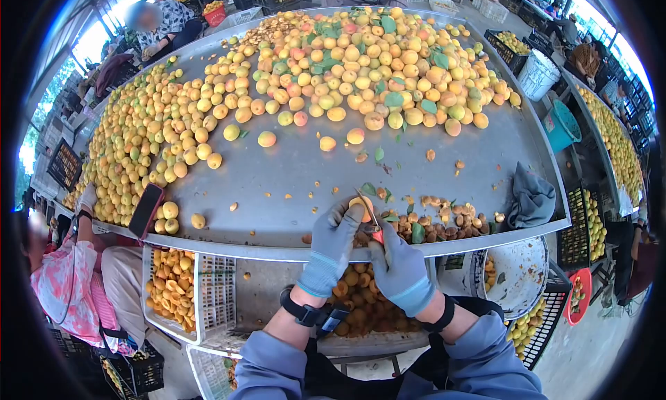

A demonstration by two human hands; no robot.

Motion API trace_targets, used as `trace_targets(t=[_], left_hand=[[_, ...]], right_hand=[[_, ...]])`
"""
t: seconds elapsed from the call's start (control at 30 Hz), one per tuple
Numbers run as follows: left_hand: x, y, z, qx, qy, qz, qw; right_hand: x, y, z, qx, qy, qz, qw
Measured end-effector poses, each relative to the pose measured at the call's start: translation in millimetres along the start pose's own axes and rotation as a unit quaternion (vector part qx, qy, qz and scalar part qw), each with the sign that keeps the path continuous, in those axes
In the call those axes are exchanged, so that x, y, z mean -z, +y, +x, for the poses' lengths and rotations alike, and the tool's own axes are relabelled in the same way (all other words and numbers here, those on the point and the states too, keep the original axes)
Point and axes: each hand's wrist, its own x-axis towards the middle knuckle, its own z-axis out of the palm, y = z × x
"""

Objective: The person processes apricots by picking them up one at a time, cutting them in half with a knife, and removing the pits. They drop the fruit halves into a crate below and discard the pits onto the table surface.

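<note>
My left hand (330,244), in a grey-blue glove, is closed on an apricot (361,209) above the front edge of the metal table (291,171). Close beside it, my right hand (400,265), gloved the same way, grips a knife (377,234) with a red handle. The knife's blade lies against the apricot. Apricot pits and scraps (444,223) lie just right of my hands. A big heap of whole apricots (368,67) with green leaves covers the far part of the table.
A phone (146,210) and a grey cloth (532,197) lie on the table. Below its edge are a white crate of apricot halves (173,289) and a white basin (515,275). A co-worker (76,275) sits at left; a teal bucket (562,126) stands at right.
</note>
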Motion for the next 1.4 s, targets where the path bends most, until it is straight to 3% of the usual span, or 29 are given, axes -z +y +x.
trace_targets(t=[0.13, 0.3, 0.4, 0.47, 0.9, 1.03, 1.1, 1.17, 1.23, 1.3, 1.33, 1.4], left_hand=[[-6, -7, 0, 0.018, 0.014, -0.038, 0.999], [-2, 0, 2, 0.025, 0.007, -0.039, 0.999], [-5, 3, 0, -0.028, 0.012, -0.040, 0.999], [-5, 0, 0, 0.011, 0.041, -0.085, 0.995], [-15, -4, -4, 0.017, 0.119, -0.059, 0.991], [-16, -1, -6, 0.041, 0.116, -0.105, 0.987], [-12, -1, 0, 0.047, 0.116, -0.130, 0.984], [-1, -1, 7, 0.027, 0.107, -0.237, 0.965], [13, 2, 11, 0.017, 0.111, -0.228, 0.967], [17, 4, 12, 0.007, 0.110, -0.218, 0.970], [16, 6, 11, 0.011, 0.102, -0.180, 0.978], [14, 11, 10, 0.014, 0.093, -0.142, 0.985]], right_hand=[[-11, 7, -4, -0.015, 0.000, -0.034, 0.999], [-8, 13, 0, 0.035, 0.026, -0.016, 0.999], [-6, 13, 2, 0.035, 0.013, -0.008, 0.999], [-9, 13, 0, 0.029, 0.008, -0.019, 0.999], [-17, 15, -2, 0.014, -0.007, -0.108, 0.994], [-13, 8, 0, -0.014, 0.000, -0.084, 0.996], [-6, 13, 1, 0.042, -0.006, -0.084, 0.996], [14, 14, 8, 0.045, 0.000, -0.082, 0.996], [33, 27, 20, 0.048, 0.006, -0.083, 0.995], [47, 47, 36, -0.060, 0.027, -0.267, 0.962], [52, 55, 41, -0.060, 0.029, -0.266, 0.962], [57, 65, 46, -0.146, -0.012, -0.363, 0.920]])
